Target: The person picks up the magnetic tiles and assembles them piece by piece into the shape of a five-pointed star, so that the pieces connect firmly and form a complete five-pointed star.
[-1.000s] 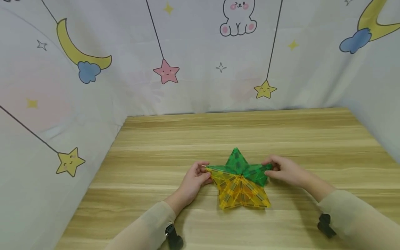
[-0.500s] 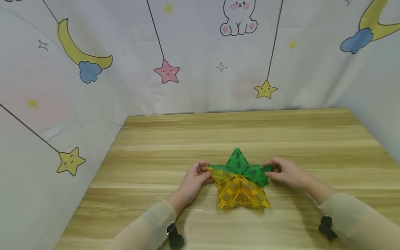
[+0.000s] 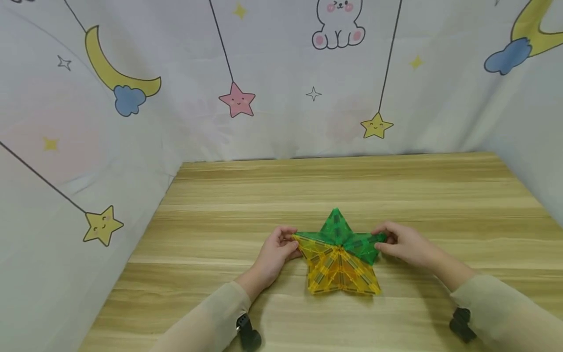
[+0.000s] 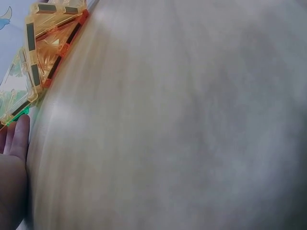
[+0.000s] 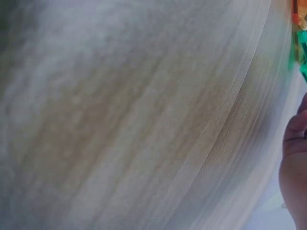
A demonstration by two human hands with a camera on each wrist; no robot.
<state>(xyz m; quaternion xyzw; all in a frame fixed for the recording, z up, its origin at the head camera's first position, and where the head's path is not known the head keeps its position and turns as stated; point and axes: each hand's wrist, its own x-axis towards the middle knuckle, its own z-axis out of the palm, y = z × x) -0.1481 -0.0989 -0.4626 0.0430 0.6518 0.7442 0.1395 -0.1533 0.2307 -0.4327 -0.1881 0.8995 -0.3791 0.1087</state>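
A five-pointed star of translucent magnetic tiles (image 3: 340,271) stands at mid-table in the head view, green at the top and right, yellow-orange below. The left hand (image 3: 273,252) holds its left tip, fingers behind and thumb in front. At the right tip, the right hand (image 3: 406,244) pinches the green point between thumb and fingers. In the left wrist view the star's orange tiles (image 4: 53,48) show at the upper left, above the left fingers (image 4: 20,136). Only a sliver of green tile (image 5: 303,52) appears in the right wrist view, above part of the right hand (image 5: 295,163).
The wood-grain table (image 3: 264,195) extends around the star. A white curtain (image 3: 281,132) printed with moons, stars and a bear hangs behind and along the sides. Black wrist cameras (image 3: 248,335) sit at both sleeves.
Both hands keep their hold on the star's tips. The whole view shifts slightly, with the scene a little further right; the star stays in nearly the same pose.
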